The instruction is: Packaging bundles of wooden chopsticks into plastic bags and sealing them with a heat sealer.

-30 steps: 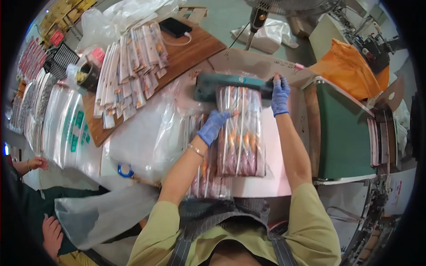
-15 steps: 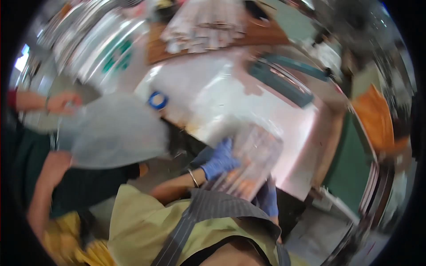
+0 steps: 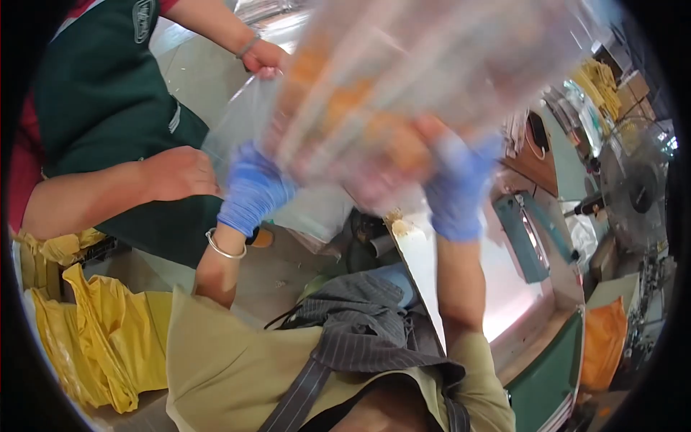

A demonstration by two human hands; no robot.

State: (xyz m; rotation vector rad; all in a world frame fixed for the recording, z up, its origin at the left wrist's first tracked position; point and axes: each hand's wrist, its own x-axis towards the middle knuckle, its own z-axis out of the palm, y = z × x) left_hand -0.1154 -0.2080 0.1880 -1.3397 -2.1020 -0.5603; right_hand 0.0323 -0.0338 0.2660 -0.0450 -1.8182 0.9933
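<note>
A stack of long clear plastic packets, blurred, with orange and pinkish patches showing through, is raised high before me. My left hand, in a blue glove, grips its lower left end. On the lower right side my right hand, also gloved in blue, is closed round the packets. Behind the stack, to the left, hangs a large translucent plastic bag, partly hidden. A co-worker's two bare hands hold it: one hand near my left wrist, the other hand farther off.
To the right stands a white-topped worktable bearing a grey-green bag sealer. Beyond it is a fan. An orange cloth hangs at the right, and yellow plastic sheeting lies at the lower left.
Both my hands have lifted the packets from the table edge up and to the left, beside the co-worker's bag. The view has turned left, so the table now appears farther right.
</note>
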